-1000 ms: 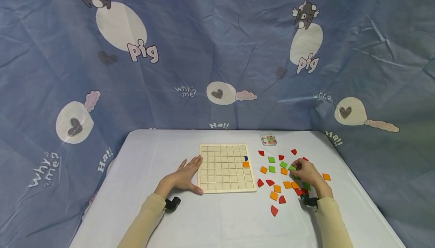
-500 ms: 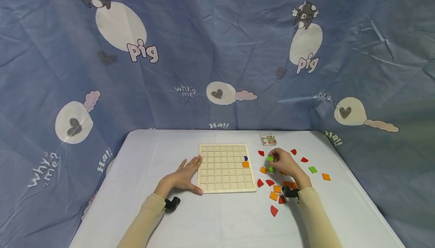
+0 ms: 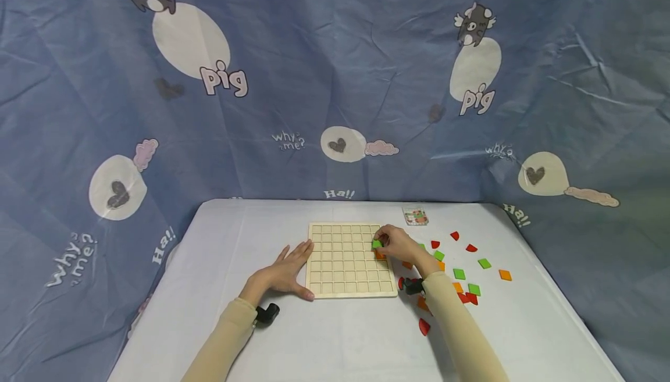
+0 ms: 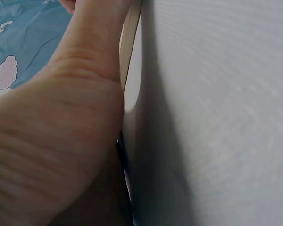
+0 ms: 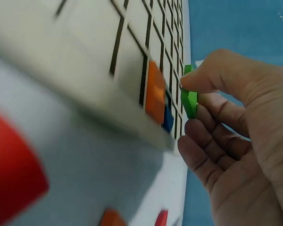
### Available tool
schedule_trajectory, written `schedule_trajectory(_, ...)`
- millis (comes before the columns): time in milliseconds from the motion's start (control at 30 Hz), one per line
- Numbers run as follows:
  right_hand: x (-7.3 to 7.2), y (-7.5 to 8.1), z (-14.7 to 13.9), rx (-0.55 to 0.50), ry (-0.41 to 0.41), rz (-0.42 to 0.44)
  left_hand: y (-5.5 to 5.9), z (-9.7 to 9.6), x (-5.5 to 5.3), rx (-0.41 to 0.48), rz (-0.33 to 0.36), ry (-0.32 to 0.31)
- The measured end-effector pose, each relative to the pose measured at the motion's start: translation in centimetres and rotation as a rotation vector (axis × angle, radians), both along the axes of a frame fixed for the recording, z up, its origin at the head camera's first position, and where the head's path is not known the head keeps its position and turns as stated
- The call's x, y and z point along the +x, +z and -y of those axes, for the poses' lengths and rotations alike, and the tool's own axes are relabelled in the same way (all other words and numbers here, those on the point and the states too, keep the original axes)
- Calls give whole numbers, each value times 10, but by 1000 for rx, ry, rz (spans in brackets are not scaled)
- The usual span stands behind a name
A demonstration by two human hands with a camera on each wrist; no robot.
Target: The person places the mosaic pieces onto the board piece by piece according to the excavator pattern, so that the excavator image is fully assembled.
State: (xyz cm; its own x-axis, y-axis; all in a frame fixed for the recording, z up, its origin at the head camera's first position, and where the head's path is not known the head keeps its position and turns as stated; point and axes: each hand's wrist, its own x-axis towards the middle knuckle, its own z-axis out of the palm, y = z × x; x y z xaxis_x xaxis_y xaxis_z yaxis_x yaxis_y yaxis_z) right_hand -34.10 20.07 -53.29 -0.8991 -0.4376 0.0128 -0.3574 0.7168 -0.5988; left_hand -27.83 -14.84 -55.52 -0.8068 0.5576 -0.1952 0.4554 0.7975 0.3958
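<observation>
A pale wooden grid board (image 3: 342,263) lies on the white table. My left hand (image 3: 282,273) rests beside it, fingers spread, touching its left edge. Over the board's right side, my right hand (image 3: 402,246) pinches a green square tile (image 5: 189,101) between thumb and fingers. In the right wrist view the tile is held tilted, apart from the board. Just below it, an orange square tile (image 5: 155,92) sits in a cell at the right edge. A small blue piece (image 5: 168,117) shows beyond the orange tile; in the head view my right hand hides it.
Loose pieces lie right of the board: green squares such as one green tile (image 3: 459,274), orange squares like an orange tile (image 3: 505,275), and red quarter-round pieces (image 3: 424,327). A small printed card (image 3: 416,216) lies at the back. A patterned blue cloth (image 3: 335,79) hangs behind.
My right hand has moved left from the loose pieces to the board's right edge, carrying the green tile. My left hand has stayed at the board.
</observation>
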Motion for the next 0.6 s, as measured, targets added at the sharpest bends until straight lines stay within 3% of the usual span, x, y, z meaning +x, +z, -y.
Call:
schedule_trajectory(333, -7, -8, 11, 29, 23, 52, -1, 0, 1, 2, -2, -6)
schedule_trajectory(600, -9, -7, 13, 52, 72, 34, -3, 1, 0, -9, -2, 2)
